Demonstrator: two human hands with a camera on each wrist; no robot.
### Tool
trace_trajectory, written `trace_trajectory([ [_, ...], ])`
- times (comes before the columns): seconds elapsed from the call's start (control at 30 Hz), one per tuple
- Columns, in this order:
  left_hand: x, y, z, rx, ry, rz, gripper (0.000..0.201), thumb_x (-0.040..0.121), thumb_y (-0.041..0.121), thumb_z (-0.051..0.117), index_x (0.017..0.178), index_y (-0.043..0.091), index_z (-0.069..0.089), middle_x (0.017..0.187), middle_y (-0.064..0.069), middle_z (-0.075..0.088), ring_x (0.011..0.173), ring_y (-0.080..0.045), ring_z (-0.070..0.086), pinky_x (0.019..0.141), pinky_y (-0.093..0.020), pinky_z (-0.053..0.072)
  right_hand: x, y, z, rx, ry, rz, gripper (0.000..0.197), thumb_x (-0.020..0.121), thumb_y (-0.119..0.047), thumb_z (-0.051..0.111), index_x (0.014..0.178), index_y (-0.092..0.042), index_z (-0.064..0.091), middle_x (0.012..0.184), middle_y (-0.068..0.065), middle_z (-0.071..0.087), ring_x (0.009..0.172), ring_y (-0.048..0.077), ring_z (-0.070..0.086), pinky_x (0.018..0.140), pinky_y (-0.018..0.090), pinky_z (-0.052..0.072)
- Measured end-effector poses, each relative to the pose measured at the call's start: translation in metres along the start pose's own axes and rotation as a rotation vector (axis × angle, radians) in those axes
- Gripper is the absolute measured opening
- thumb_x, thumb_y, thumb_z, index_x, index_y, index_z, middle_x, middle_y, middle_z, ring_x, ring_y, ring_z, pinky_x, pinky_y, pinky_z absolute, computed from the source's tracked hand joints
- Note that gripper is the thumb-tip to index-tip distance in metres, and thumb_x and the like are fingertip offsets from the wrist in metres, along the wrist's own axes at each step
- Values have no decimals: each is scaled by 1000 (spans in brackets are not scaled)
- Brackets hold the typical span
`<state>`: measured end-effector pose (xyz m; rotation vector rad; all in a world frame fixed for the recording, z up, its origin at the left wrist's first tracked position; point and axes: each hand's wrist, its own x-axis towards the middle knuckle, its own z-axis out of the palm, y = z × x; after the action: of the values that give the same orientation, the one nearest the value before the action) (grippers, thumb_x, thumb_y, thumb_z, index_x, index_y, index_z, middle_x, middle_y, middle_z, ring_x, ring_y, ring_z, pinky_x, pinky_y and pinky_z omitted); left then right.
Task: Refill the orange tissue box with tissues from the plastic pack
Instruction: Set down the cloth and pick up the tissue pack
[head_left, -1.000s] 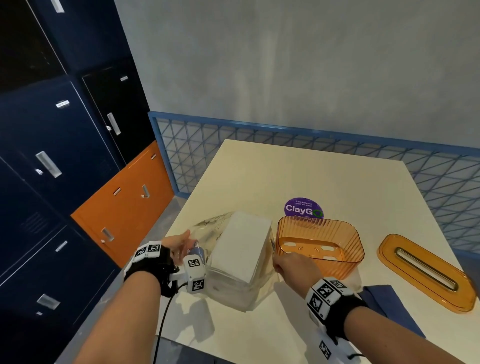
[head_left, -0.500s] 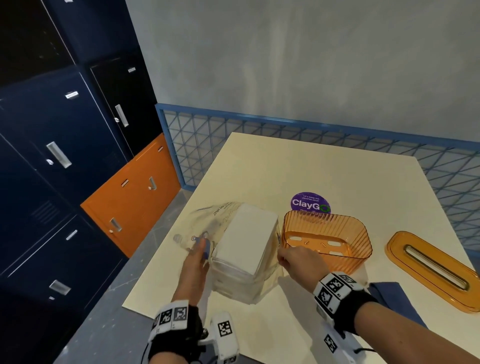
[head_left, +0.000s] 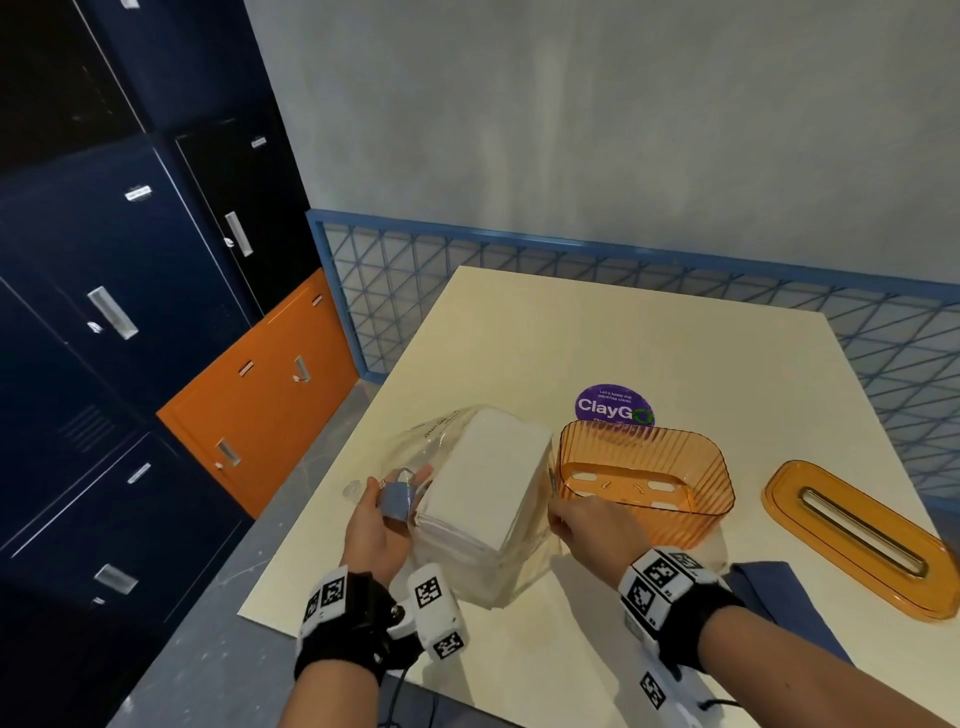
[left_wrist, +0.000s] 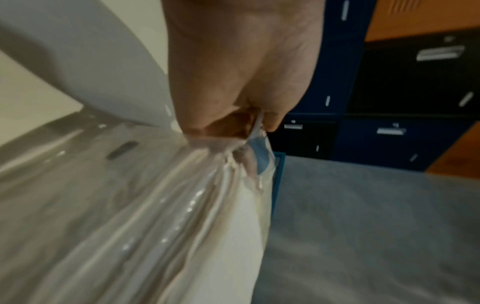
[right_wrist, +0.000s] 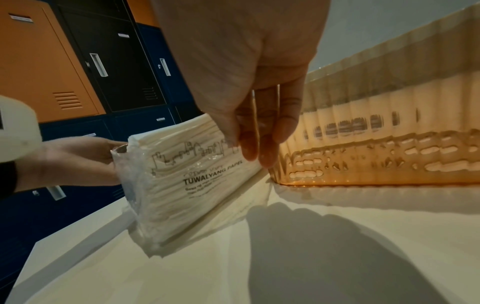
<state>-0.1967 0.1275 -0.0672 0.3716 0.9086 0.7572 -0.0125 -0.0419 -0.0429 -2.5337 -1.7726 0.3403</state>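
Observation:
A clear plastic pack (head_left: 483, 488) with a white tissue stack lies at the table's near left. My left hand (head_left: 387, 512) pinches the loose film and a blue tab at its left side; in the left wrist view that hand (left_wrist: 250, 129) bunches the film of the pack (left_wrist: 155, 205). My right hand (head_left: 584, 522) rests on the pack's right side, between pack and box. In the right wrist view its fingers (right_wrist: 259, 133) lie straight against the printed pack (right_wrist: 187, 179). The orange tissue box (head_left: 719, 478) stands open and without tissues right of the pack, its ribbed wall (right_wrist: 389, 133) close to my fingers.
The orange lid (head_left: 857, 538) with its slot lies at the right of the cream table (head_left: 571, 338). A blue cloth (head_left: 779, 605) sits near my right wrist. A purple sticker (head_left: 613, 405) is behind the box. Lockers (head_left: 130, 312) and a blue mesh rail (head_left: 675, 280) border the table.
My left arm has swung from the pack's left side round to the front, and its hand now pinches the film and blue tab. My right hand has stayed on the pack's right side.

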Motion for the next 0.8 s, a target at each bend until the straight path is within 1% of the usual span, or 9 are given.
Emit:
trace_trajectory([
  [0.07, -11, 2, -4, 76, 80, 18, 41, 102, 36, 29, 105, 4, 54, 103, -16, 67, 90, -28, 66, 89, -39, 49, 0, 0, 0, 8, 0, 6, 14, 93, -12, 43, 96, -16, 57, 93, 8, 66, 85, 26, 63, 60, 28, 34],
  [0.17, -26, -1, -12, 230, 233, 72, 25, 100, 16, 39, 81, 10, 54, 88, -9, 58, 83, -22, 56, 87, -37, 47, 1, -1, 0, 20, -7, 8, 16, 92, -12, 42, 96, -15, 57, 94, 9, 67, 86, 27, 63, 61, 28, 35],
  [0.27, -25, -3, -14, 165, 265, -47, 29, 101, 8, 34, 75, 7, 47, 75, -8, 51, 69, -17, 52, 61, -29, 54, 3, -1, 1, 23, -17, 13, 16, 93, -13, 43, 99, -15, 58, 96, 9, 67, 87, 27, 63, 62, 28, 36],
  [0.37, -18, 2, -14, 109, 323, -230, 32, 101, 8, 34, 71, 4, 47, 49, -11, 55, 39, -17, 55, 32, -16, 45, 4, -1, 2, 21, -18, 11, 17, 94, -14, 42, 100, -14, 58, 97, 10, 67, 87, 28, 64, 62, 29, 37],
  [0.43, -15, 2, -14, 181, 324, -263, 32, 99, 3, 35, 69, 3, 47, 34, -10, 51, 25, -15, 50, 28, -13, 41, 3, -1, 2, 16, -22, 6, 18, 95, -12, 41, 102, -13, 57, 97, 11, 67, 86, 28, 64, 62, 30, 38],
  [0.57, -11, -2, -14, 303, 341, -180, 32, 96, -1, 35, 66, 3, 44, 27, -5, 45, 39, -14, 44, 30, -11, 36, 0, 3, -1, 56, -10, -24, 26, 96, -13, 39, 114, -16, 57, 106, 12, 66, 96, 30, 63, 67, 33, 41],
  [0.63, -9, -2, -16, 505, 368, -81, 26, 95, 2, 38, 71, 0, 48, 41, -5, 52, 50, -16, 44, 42, -21, 40, -5, 7, -8, 149, 18, -49, 33, 95, -14, 41, 124, -21, 55, 108, 10, 67, 100, 28, 62, 73, 33, 46],
  [0.73, -18, -4, -15, 997, 439, 222, 26, 93, 4, 43, 118, -1, 50, 97, -21, 59, 84, -34, 58, 69, -39, 47, -16, 24, -25, 263, 165, 19, 34, 96, -21, 44, 128, -26, 54, 104, 4, 70, 91, 21, 64, 69, 28, 47],
  [0.8, -34, -9, -8, 1338, 482, 489, 33, 92, 4, 46, 124, 7, 52, 121, -22, 49, 106, -39, 51, 81, -46, 45, -24, 45, -35, 258, 306, 177, 32, 97, -26, 43, 127, -26, 53, 106, 1, 70, 88, 18, 65, 67, 26, 48],
])
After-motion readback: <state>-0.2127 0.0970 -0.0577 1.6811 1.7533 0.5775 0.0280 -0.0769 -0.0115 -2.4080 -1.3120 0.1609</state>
